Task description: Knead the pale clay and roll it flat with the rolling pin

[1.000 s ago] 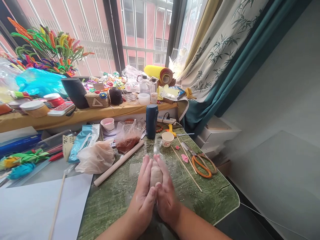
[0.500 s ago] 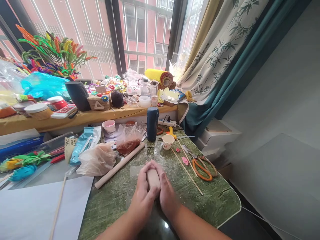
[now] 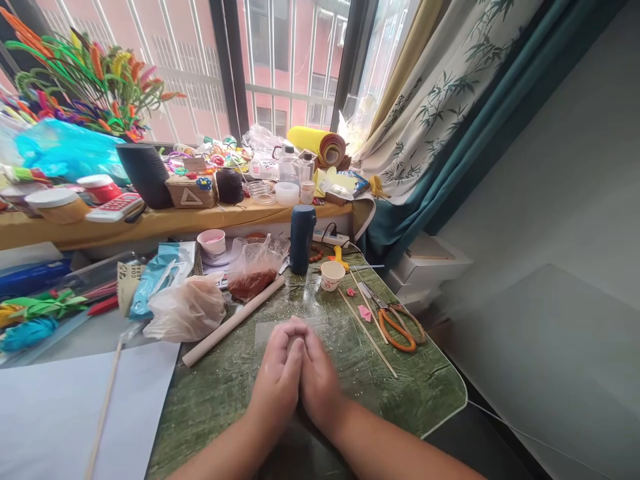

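Observation:
My left hand (image 3: 276,370) and my right hand (image 3: 319,377) are cupped together over the near middle of the green table (image 3: 215,413), fingertips meeting at the far side. Between the palms they hold a pale lump of dough, now almost wholly covered by the fingers and thumbs. A clear sheet (image 3: 265,335) lies flat under and beyond the hands. To their left rests a pale rolling pin (image 3: 233,323), set at a slant. Whitish crumbs and dust are scattered on the tabletop around them.
Right of the hands lie thin wooden sticks (image 3: 373,339), pink scraps (image 3: 365,312) and orange-handled scissors (image 3: 400,330). Farther back stand a paper cup (image 3: 333,276) and a dark blue bottle (image 3: 302,240). Plastic bags (image 3: 187,310) and white paper (image 3: 85,407) are at left.
My hands have closed further round the dough, which was plainly visible between them before and is now mostly hidden. The view has shifted slightly, so the scene sits a little higher and farther left.

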A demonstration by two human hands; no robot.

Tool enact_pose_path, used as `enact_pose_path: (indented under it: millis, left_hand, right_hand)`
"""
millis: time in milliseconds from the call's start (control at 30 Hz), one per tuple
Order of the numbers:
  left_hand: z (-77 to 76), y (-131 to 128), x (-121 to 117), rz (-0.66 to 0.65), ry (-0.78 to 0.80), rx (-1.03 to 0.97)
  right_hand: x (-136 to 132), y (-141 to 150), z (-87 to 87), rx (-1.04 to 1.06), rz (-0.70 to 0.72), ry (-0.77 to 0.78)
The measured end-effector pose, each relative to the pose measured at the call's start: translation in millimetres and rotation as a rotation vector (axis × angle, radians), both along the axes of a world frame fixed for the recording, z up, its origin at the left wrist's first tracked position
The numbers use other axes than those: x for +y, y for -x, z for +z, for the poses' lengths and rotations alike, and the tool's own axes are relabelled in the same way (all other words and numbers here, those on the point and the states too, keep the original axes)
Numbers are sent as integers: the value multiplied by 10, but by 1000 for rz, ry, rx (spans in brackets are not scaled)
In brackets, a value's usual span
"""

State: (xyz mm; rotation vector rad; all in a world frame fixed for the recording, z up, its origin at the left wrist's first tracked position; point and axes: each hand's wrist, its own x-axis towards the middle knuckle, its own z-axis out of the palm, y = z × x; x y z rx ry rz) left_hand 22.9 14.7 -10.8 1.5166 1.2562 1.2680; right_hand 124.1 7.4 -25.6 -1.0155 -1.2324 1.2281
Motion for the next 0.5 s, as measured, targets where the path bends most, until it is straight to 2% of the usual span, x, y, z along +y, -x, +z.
enact_pose_path:
  millis: [67,200,367,433,500]
  left_hand:
    - [3,-5,8,-5,-5,-26]
    - [25,8,13,-12,180,-62]
    - [-18,-28,-123,172,378,-188]
    - [-54,-67,-192,190,464,-242]
    - [-83,-95,-248,161,475,-232]
  right_hand:
    - [15,-4,-8,-21,-1,-23]
    - [68,-36,-24,-33,1,32]
    - [83,-84,-87,26,-70,83]
    - [70,-91,-108,2,-64,93]
    - [48,-96,-103,-57,-8,73]
